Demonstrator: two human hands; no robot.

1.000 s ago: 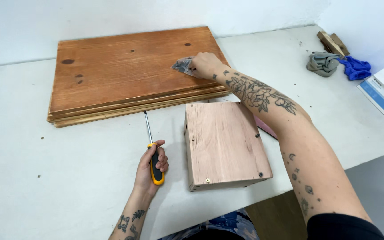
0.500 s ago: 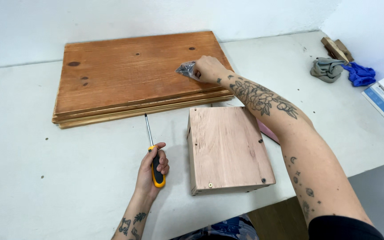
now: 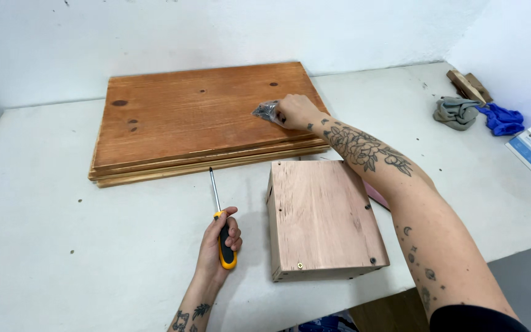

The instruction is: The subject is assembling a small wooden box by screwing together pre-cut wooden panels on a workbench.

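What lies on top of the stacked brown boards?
On the boards: the right hand gripping a small clear bag. Its contents cannot be made out; the lower boards show only edges.

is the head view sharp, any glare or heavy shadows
Head view: evenly lit and mostly sharp, no glare on the wooden boards; soft shadows under the left hand and wooden box; the small bag in the right hand looks slightly blurred.

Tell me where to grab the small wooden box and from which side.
Grip the wooden box across its two long side walls, coming from above at the near end. It lies flat with its broad face up, so the top offers no hold. Its left side is free; the right forearm crosses the far right edge, so a near-end approach looks clearest.
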